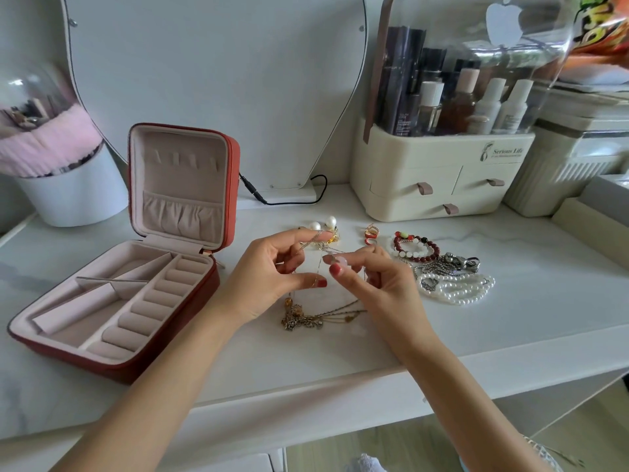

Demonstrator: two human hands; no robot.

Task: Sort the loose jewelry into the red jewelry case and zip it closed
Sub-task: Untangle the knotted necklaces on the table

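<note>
Necklace chain [320, 248] pinched between both hands' fingers [335, 269]

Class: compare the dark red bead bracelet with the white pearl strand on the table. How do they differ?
The dark red bead bracelet has larger, mostly red beads; the white pearl strand has smaller, all-white ones. The bracelet forms one small ring; the strand is heaped in several loops. Both lie loose on the white table, outside the case.
</note>
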